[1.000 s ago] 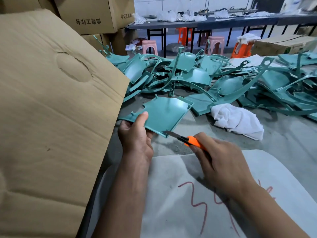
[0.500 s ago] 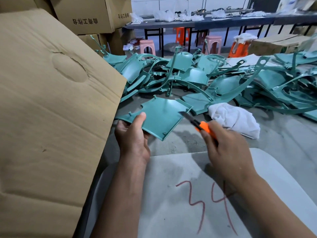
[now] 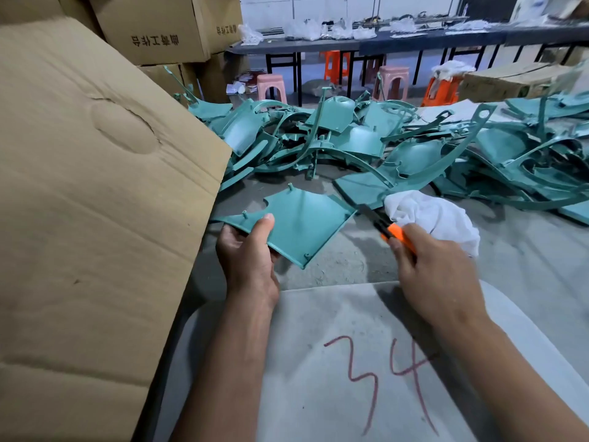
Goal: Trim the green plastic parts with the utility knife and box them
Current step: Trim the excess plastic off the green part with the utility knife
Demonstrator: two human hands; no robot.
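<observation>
My left hand (image 3: 248, 250) grips a flat green plastic panel (image 3: 299, 223) by its near left edge, thumb on top, and holds it just above the grey table. My right hand (image 3: 436, 269) holds an orange utility knife (image 3: 387, 228). Its dark blade points up and left, with the tip at the panel's right corner. A large heap of green plastic parts (image 3: 366, 145) lies across the table behind. A tall cardboard box flap (image 3: 95, 202) stands at my left; the box's inside is hidden.
A crumpled white rag (image 3: 436, 215) lies just right of the knife. A pale mat marked "34" in red (image 3: 366, 362) covers the near table. Stacked cartons (image 3: 156, 30) stand at the back left. Stools and long benches are farther back.
The knife has travelled from the panel's near bottom corner up along its right edge to the far right corner. My left hand keeps its grip on the panel.
</observation>
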